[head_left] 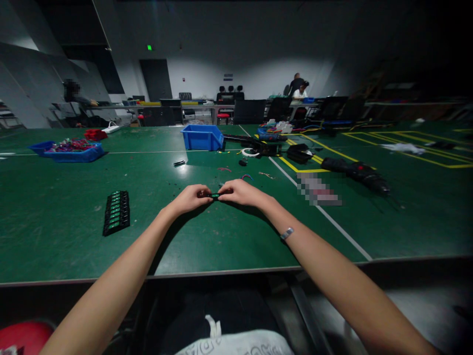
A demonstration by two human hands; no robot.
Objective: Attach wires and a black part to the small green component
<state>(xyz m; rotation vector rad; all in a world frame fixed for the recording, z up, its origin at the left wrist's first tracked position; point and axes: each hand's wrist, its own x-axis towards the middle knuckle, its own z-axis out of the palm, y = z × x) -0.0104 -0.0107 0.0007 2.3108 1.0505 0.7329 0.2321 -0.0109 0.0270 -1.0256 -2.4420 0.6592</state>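
Note:
A small black part with a green face [215, 196] is held between my two hands, low over the green table. My left hand [192, 198] pinches its left end with thumb and fingers. The right end is gripped by my right hand [238, 192] in the same way. To the left lies a row of several similar black and green parts [117, 212], side by side. A single dark piece [179, 163] rests beyond my left hand. Short red and blue wires [247, 176] lie just past my right hand.
A blue bin [202, 137] stands at the back middle. Another blue tray [76, 153] at the left holds red wiring. At the right lies a black power tool [356, 172]. Black parts and a white ring [250, 153] are behind my hands. People sit at far tables.

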